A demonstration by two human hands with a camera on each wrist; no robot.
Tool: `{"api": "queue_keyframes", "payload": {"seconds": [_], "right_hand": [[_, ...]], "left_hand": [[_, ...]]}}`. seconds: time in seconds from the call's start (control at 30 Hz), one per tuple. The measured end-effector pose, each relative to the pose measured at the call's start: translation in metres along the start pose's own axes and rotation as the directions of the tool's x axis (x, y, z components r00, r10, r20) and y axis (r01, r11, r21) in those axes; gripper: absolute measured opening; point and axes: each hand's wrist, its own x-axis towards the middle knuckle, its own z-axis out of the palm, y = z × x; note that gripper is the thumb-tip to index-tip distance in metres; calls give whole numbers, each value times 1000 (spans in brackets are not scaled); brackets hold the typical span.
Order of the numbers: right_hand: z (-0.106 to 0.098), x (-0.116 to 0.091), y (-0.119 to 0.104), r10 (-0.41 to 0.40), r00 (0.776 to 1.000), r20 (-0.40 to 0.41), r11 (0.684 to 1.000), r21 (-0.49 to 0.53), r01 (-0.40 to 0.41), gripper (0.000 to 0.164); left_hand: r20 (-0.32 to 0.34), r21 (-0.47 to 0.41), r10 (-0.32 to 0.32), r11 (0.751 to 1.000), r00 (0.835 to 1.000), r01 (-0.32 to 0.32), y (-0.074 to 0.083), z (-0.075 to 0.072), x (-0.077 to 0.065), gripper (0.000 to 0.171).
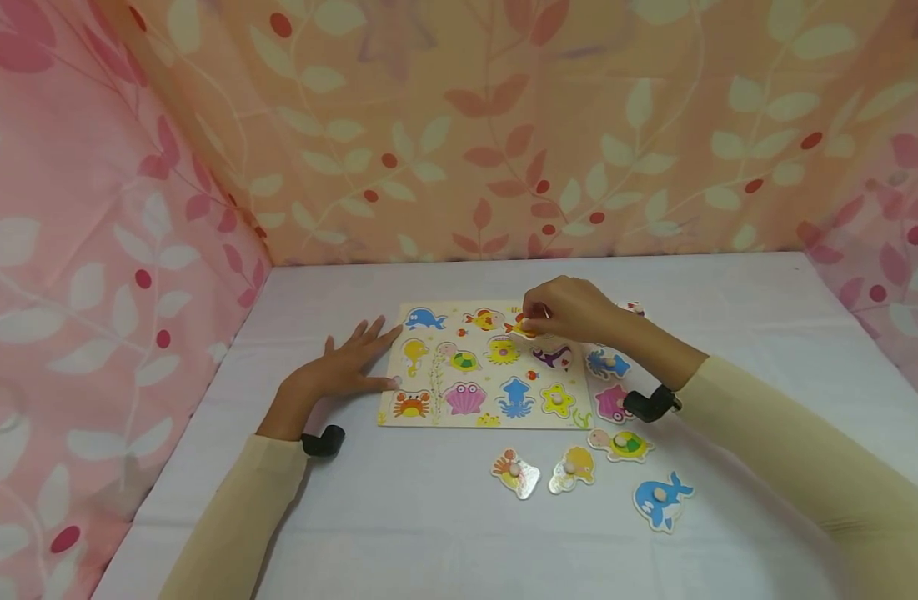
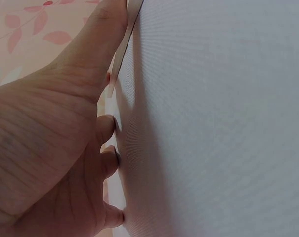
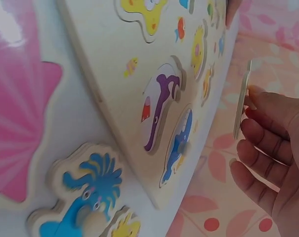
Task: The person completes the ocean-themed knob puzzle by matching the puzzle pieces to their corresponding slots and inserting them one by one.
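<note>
A wooden peg puzzle board (image 1: pixel 428 422) with sea-animal pictures lies on the white-covered table. Over its far right part, my right hand (image 1: pixel 576 310) pinches an orange fish puzzle piece (image 1: pixel 524 327). The right wrist view shows that piece (image 3: pixel 242 101) edge-on between thumb and fingers, held clear of the board. My left hand (image 1: pixel 350 362) is spread at the board's left edge, its thumb (image 2: pixel 102 29) on the edge and its other fingertips down beside it. A yellow star piece (image 1: pixel 557 400) sits in the board, as does a blue whale piece (image 3: pixel 175 153) with a knob.
Loose pieces lie right of the board: a blue squid (image 1: pixel 604 364), a pink shell (image 1: pixel 611 403) and a turtle (image 1: pixel 629 447). Nearer are a crab (image 1: pixel 515 473), a yellow seahorse (image 1: pixel 574 467) and a blue whale (image 1: pixel 662 502). Flowered cloth (image 1: pixel 459 167) hangs behind and at both sides.
</note>
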Motion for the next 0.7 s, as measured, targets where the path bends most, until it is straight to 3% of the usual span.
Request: {"api": "queue_keyframes", "payload": {"seconds": [0.7], "right_hand": [[16,58,-11,35,998,50,999,-5,-34,17]], "left_hand": [[0,12,-3,1000,1000,3,1,-1,0,106]]}}
